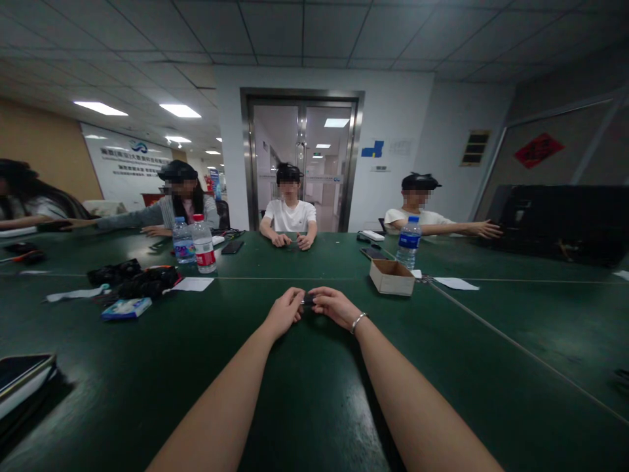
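Both my arms reach forward over the green table point(304, 380). Between my hands is a small dark object point(308, 299), too small for me to tell its kind. My left hand point(285, 311) pinches its left end, where a bright, shiny bit shows. My right hand point(335, 305), with a silver bracelet point(359, 322) at the wrist, has thumb and fingers closed on the right end. The object is held just above or on the tabletop; I cannot tell which. My fingers cover much of it.
An open cardboard box point(392, 278) and a blue-capped bottle point(408, 242) stand ahead right. Two bottles point(204, 244), black gear point(142, 280) and a blue-white packet point(126, 308) are ahead left. A phone-like device point(24, 380) lies near left. Several people sit around the table.
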Available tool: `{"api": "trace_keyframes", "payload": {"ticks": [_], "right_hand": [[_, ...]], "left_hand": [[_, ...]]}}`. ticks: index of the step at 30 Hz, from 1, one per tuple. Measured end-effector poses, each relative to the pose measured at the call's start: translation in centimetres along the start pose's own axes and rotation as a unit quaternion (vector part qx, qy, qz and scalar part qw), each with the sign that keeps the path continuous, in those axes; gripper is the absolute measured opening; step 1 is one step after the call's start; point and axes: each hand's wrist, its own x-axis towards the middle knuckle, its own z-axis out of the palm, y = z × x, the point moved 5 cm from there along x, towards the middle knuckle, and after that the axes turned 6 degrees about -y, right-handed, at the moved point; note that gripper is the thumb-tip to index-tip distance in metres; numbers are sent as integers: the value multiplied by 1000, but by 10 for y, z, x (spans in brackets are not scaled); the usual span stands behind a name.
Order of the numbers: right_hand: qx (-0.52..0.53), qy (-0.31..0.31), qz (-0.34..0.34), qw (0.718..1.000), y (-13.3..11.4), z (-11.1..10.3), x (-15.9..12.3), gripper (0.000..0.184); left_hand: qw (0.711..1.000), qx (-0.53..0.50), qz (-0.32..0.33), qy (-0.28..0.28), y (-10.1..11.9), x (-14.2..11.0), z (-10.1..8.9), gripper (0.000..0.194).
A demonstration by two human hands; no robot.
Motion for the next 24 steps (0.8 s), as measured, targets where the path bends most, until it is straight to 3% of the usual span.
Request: {"api": "trace_keyframes", "payload": {"ticks": [5, 13, 24], "right_hand": [[0, -8, -7, 1000, -1, 1, -1, 27], [-20, -29, -12, 999, -3, 3, -3, 28], [6, 10, -14, 1000, 0, -4, 0, 25]], "left_hand": [[1000, -11, 18, -9, 6, -3, 0, 40], [1000, -5, -4, -1, 4, -1, 1, 38], [998, -68, 4, -12, 12, -4, 1, 34]]}}
